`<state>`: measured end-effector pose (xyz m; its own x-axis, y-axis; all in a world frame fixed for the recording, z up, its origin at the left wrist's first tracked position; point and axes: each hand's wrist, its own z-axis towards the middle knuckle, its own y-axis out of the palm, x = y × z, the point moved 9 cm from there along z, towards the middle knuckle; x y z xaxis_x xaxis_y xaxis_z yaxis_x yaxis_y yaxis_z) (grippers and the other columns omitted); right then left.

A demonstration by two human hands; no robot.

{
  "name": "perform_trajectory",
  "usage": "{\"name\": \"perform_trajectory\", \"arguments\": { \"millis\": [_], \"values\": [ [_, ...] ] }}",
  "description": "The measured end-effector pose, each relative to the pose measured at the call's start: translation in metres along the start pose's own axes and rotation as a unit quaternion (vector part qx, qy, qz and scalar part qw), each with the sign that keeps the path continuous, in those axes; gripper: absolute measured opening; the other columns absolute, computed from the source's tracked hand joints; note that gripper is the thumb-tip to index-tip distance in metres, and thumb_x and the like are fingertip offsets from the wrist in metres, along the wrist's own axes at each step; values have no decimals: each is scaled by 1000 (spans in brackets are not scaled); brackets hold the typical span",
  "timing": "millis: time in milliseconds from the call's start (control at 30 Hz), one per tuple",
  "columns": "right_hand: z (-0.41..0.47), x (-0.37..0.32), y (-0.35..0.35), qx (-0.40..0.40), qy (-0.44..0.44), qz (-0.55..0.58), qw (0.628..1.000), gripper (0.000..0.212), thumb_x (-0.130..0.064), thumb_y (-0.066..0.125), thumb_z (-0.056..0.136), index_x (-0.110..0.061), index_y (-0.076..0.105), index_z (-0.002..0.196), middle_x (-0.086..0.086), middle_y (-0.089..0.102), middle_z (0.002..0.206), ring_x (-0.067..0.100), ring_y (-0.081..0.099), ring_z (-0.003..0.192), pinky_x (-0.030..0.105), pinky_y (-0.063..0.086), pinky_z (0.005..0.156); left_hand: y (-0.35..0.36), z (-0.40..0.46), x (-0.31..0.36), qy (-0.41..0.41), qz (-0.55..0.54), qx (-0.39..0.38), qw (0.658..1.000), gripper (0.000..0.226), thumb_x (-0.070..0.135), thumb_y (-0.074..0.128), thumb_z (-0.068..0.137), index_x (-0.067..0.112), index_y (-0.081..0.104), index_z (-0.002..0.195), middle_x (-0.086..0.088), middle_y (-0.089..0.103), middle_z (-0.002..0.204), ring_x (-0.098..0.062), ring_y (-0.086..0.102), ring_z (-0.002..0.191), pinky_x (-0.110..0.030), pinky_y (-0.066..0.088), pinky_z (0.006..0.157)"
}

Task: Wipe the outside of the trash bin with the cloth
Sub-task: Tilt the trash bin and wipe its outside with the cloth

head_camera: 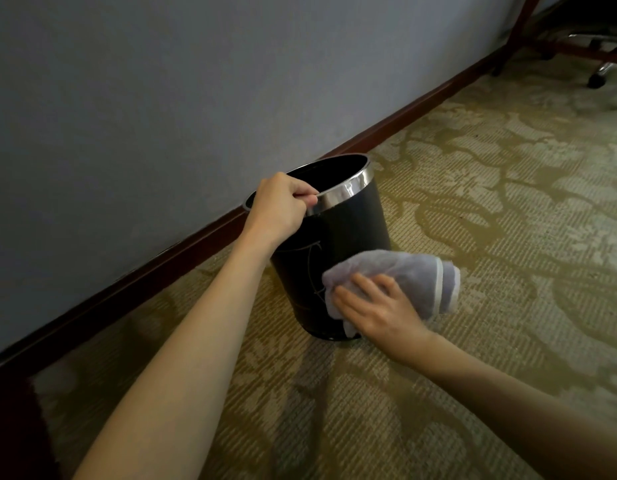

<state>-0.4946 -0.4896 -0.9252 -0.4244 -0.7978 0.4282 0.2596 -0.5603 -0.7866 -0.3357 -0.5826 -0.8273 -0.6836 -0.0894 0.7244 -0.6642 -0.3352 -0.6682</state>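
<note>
Left hand (279, 206) grips the trash bin (348, 233) by its rim (350, 189) (light, likely tippy); right hand (379, 311), fingers flat, presses soft cloth (412, 271) against it.

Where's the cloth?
In the head view, right of centre, the cloth is pressed against the lower side of the bin by the right hand.

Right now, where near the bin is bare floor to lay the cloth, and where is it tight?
Bare carpet: right of the trash bin toward the chair base, and in front between the forearms. Tight: between bin and baseboard; bin's near side: left hand grips the rim, right hand presses the cloth.
</note>
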Motion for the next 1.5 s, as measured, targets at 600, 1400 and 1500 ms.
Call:
{"name": "perform_trajectory", "arguments": {
  "millis": [600,1400,1500],
  "values": [
    [43,38,-24,6,66,79,995,43,-17,45,81,-9,60,121,8,63,123,28,42,113,43,32,85,1,0,3,-1,-4,15,1000,17,12,65,87,11,74,101,-7,73,99,-4,56,81,-12,38,74],
    [-18,-50,33,-170,-169,10,971,25,-18,57,80,-18,65,104,-1,64,110,24,55,107,39,47,90,-7,-6,-9,-49,-28,-13,998,15,15,64,88,17,74,99,3,67,90,-10,58,84,-24,42,76],
    [7,-17,6,-90,-92,83,988,35,-20,56,81,-20,57,116,1,60,120,29,55,109,45,47,87,-7,-7,-15,-64,-39,-24,997,16,17,65,87,17,75,100,-3,71,96,-17,63,93,-30,47,82]
  ]
}}
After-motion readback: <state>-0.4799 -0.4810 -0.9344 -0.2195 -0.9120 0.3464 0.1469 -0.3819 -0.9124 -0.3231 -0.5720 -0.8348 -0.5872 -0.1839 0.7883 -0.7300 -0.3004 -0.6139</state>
